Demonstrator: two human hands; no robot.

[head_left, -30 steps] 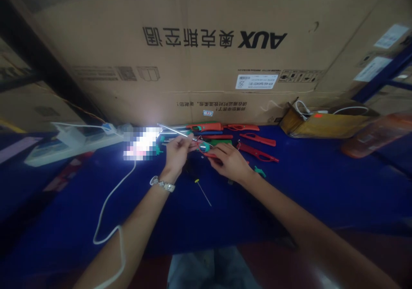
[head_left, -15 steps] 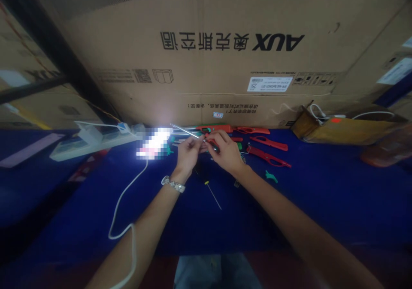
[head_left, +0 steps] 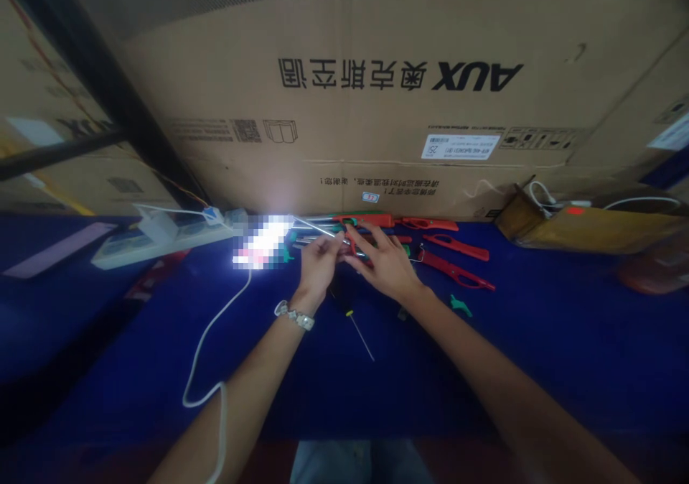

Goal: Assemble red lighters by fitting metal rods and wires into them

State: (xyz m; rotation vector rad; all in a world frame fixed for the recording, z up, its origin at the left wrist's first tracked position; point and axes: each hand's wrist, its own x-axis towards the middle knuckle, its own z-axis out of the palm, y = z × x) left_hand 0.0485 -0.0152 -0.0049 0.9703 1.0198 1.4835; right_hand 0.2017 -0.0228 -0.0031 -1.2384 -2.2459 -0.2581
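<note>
My left hand pinches a long-nose lighter where its thin metal tube meets the red body. Over the lighter's red body lies my right hand, thumb below and forefinger above, the other fingers stretched out. My hands hide much of the lighter. Behind them lie more lighters with metal tubes and a red handle. Right of my right hand are red handle shells and a small green piece. A screwdriver with a yellow collar lies below my hands, its dark handle partly hidden.
At left a glowing, pixelated phone-like screen trails a white cable across my left forearm. A white power strip stands beyond it. A large cardboard box walls off the back; a yellow-brown box with cables is at right.
The fingers of my right hand have straightened and spread over the lighter's red body. My left hand keeps its pinch. The whole view has shifted slightly.
</note>
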